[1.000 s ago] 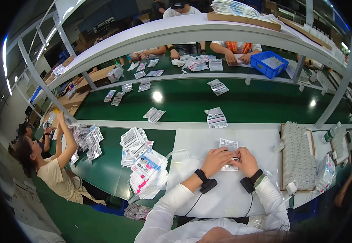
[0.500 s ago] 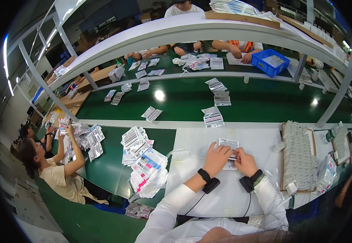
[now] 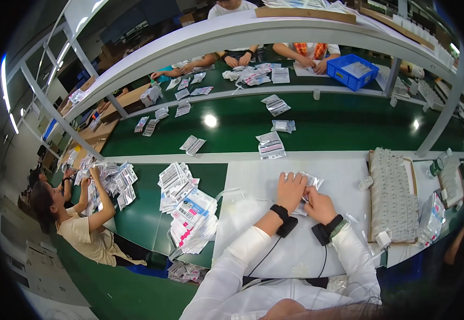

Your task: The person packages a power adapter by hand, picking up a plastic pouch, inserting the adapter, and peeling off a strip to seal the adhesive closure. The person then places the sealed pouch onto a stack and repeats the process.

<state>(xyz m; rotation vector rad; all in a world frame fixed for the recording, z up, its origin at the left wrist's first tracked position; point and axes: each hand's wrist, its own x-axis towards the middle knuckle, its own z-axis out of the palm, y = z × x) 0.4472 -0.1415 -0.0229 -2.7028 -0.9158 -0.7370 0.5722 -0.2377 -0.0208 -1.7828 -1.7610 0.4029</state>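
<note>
Pressing a clear pouch flat on the white mat, both hands on it.

Mat spans the bench front; green belt runs behind at 12 o'clock. Tray of small white parts sits at 3 o'clock of the hands; pile of printed packets at 9 o'clock. Left hand lies flat, fingers spread, on the pouch. Right hand curls over its near edge, pinching it.
</note>
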